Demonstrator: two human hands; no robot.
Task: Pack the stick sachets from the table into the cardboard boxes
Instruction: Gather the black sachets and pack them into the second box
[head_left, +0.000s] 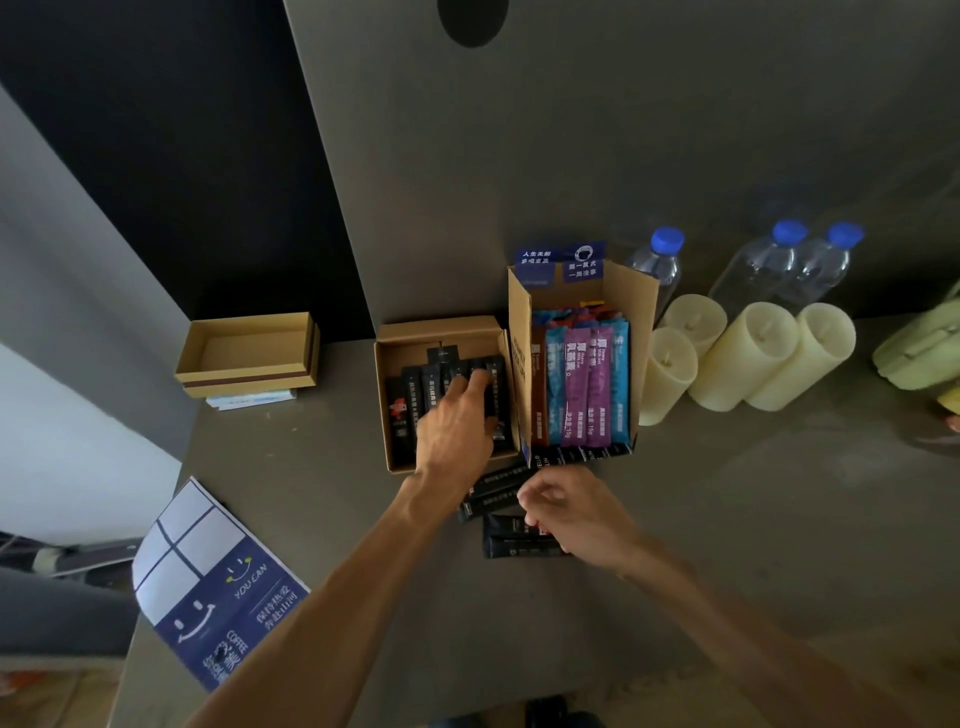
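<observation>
Your left hand (457, 421) reaches into the flat cardboard box (387, 395) at your 12 o'clock. Its fingers are spread over the row of black stick sachets (415, 389) lying inside, but you cannot tell whether they grasp one. Your right hand (571, 514), at 1 o'clock and nearer you, is curled over the loose black sachets (506, 543) on the grey table (363, 571), fingertips pinching at one. A few of these slip under the near edge of the tall open carton (644, 312), which stands touching the flat box's right wall, full of coloured sachets (576, 384) (purple, blue, brown). At 2 o'clock lie four cream candles (743, 353) with three water bottles (769, 265) behind. At 10 o'clock sits a shallow box (249, 374), and at 8 o'clock a blue-and-white printed sheet (218, 587).
</observation>
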